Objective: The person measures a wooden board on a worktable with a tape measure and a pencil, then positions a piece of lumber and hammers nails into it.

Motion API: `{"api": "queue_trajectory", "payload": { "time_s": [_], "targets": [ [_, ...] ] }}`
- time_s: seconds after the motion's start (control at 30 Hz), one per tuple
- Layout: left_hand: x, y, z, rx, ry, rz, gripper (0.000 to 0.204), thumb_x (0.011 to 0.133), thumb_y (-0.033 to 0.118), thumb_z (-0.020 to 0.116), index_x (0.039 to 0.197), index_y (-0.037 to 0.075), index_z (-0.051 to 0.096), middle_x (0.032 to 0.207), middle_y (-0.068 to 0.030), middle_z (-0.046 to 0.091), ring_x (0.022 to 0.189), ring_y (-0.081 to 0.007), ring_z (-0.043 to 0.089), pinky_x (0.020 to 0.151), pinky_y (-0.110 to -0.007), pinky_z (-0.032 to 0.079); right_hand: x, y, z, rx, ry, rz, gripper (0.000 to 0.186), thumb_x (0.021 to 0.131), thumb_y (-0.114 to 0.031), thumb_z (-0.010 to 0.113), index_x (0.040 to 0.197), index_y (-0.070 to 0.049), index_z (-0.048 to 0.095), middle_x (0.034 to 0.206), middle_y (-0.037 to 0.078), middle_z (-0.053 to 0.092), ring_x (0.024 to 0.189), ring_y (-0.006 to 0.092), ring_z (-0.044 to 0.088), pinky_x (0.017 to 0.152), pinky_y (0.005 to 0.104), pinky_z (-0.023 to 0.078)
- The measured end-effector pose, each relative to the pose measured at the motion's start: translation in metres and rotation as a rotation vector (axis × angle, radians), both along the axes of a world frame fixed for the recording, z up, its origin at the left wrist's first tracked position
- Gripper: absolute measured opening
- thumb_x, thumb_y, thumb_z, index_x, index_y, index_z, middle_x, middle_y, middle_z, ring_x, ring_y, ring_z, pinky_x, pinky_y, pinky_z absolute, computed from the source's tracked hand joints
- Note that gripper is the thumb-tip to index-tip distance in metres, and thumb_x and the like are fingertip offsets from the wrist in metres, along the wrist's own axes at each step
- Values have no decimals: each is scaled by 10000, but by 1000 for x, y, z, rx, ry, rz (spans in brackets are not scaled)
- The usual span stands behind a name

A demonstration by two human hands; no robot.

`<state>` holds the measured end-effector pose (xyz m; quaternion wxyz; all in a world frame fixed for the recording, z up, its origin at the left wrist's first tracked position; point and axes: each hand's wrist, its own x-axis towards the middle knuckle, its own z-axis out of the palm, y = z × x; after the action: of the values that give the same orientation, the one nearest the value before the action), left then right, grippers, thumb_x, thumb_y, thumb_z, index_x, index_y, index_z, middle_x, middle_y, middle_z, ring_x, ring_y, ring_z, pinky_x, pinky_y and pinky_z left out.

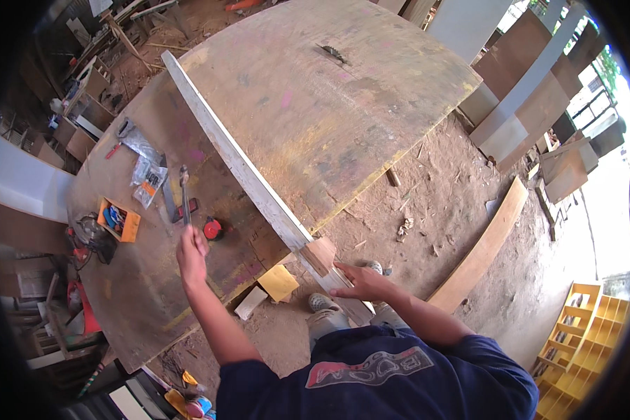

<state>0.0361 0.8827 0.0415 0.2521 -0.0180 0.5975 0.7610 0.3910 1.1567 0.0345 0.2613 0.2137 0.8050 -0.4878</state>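
Observation:
My left hand is closed round the handle of a hammer, held up over the left part of the worktable. A long pale straight board lies across the table and sticks out past its near edge. At its near end sits a brown wooden block. My right hand grips the overhanging end piece just below the block, thumb on top and fingers at the far side. Whether the block is fixed to the board I cannot tell.
A toothed saw blade pokes up through the tabletop. Left of the board lie a red tape measure, plastic packets and an orange box of small items. A curved plank rests on the dirt floor; a yellow rack stands right.

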Motion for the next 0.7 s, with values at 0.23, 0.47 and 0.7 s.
{"api": "queue_trajectory", "payload": {
  "time_s": [0.23, 0.47, 0.7],
  "targets": [
    [180, -8, 103, 174, 251, -183, 201, 930, 243, 628, 890, 126, 469, 792, 7, 457, 679, -107, 430, 610, -269, 362, 10, 2, -13, 251, 311, 87, 997, 884, -707, 693, 1576, -41, 427, 1249, 235, 682, 1172, 392, 665, 1028, 424, 519],
    [301, 85, 134, -333, 433, -608, 149, 945, 171, 649, 925, 57, 555, 808, 6, 523, 712, -124, 486, 639, -319, 404, -3, 35, 101, -500, 747, 207, 639, 1001, -382, 713, 1485, -19, 506, 1294, 162, 692, 1195, 274, 672, 1015, 425, 532],
    [375, 103, 11, -788, 489, 95, 537, 876, 327, 855, 1200, -15, 598, 1089, -148, 672, 1020, -270, 670, 937, -392, 539, 31, 104, 57, -494, 336, -442, 282, 1064, -154, 549, 1281, 26, 531, 806, 74, 674, 690, 151, 673, 609, 301, 563]
  ]
}}
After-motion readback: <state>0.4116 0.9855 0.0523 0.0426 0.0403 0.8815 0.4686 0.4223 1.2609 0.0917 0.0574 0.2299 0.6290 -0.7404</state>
